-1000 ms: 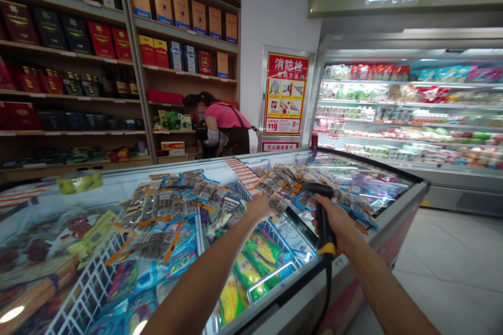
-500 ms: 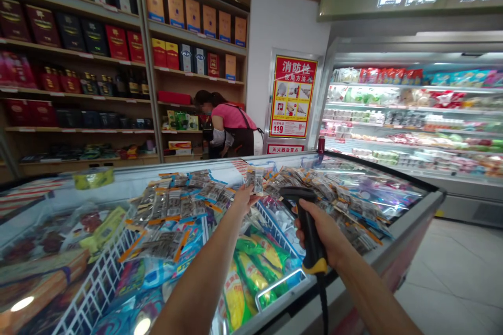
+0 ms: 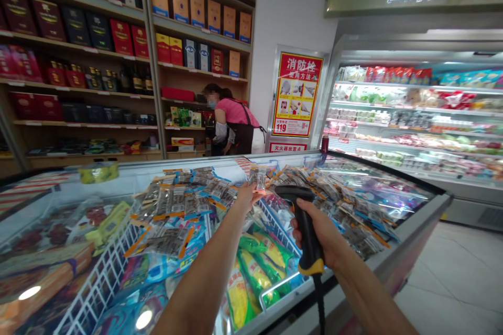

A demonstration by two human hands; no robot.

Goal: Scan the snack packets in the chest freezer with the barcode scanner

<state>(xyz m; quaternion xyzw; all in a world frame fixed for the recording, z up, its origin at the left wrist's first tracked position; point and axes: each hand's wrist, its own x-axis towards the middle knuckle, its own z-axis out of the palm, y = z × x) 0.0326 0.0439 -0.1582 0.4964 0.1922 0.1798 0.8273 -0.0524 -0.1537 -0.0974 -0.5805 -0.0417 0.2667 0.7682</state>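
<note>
My left hand (image 3: 248, 197) reaches forward over the freezer and is closed on a small clear snack packet (image 3: 258, 178), held up by its lower edge. My right hand (image 3: 316, 230) wraps round the handle of a black and yellow barcode scanner (image 3: 305, 220); its head points left toward the packet, a short gap apart. The scanner's cable hangs down at the bottom. One pile of orange-and-blue-edged packets (image 3: 181, 199) lies left of my left hand. A second pile of similar packets (image 3: 346, 204) spreads to the right, behind the scanner.
Under my arms, the chest freezer (image 3: 426, 209) holds white wire baskets (image 3: 98, 277) and green-yellow corn packs (image 3: 251, 272). A roll of yellow tape (image 3: 98, 172) rests on its far left side. Behind it, a person in pink (image 3: 236, 115) bends by the shelves. A dark red can (image 3: 324, 144) stands on the far rim.
The view has shifted slightly, so the background sits a little further right. Both hands keep their holds, and the scanner head has come slightly closer to the packet.
</note>
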